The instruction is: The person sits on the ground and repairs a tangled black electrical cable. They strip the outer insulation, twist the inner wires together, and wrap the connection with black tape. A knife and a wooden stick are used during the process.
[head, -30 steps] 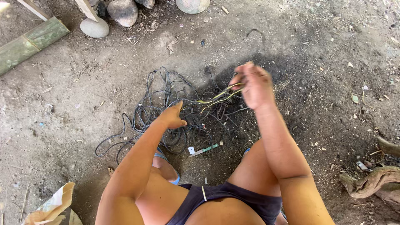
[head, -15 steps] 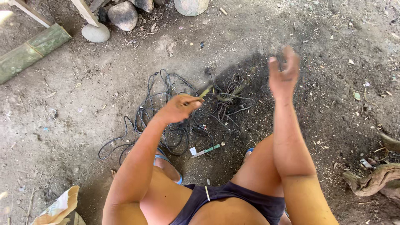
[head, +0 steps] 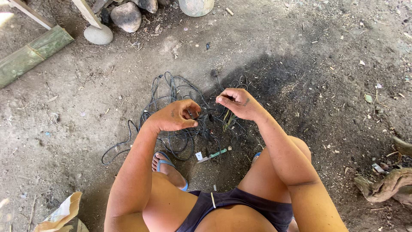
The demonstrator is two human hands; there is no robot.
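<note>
Nearest the camera, bare thighs and dark shorts filled the lower frame, cut off at the bottom edge. Below the left hand, a foot in a blue sandal rested on the dirt; a second blue sandal tip just showed beside the right knee, mostly hidden.

The left hand was curled shut, fingers folded over thin dark wire; what sat inside the fist was hard to make out. The right hand was pinched closed, thumb against fingertips, on a few thin strands that hung down, some greenish-yellow. The hands were close together, apart by a small gap.

Under and beyond both hands lay the wires, a loose tangle of thin black looping cable on dry, gritty ground, one loop trailing off to the left. Just below the hands lay a small tool with a green handle, its tip unclear.

Left of the left arm, a crumpled paper bag was cut off by the frame edge. Far right, a gnarled root. Far beyond the left hand lay a green bamboo piece, smooth rounded stones and pale slats, partly cropped.
</note>
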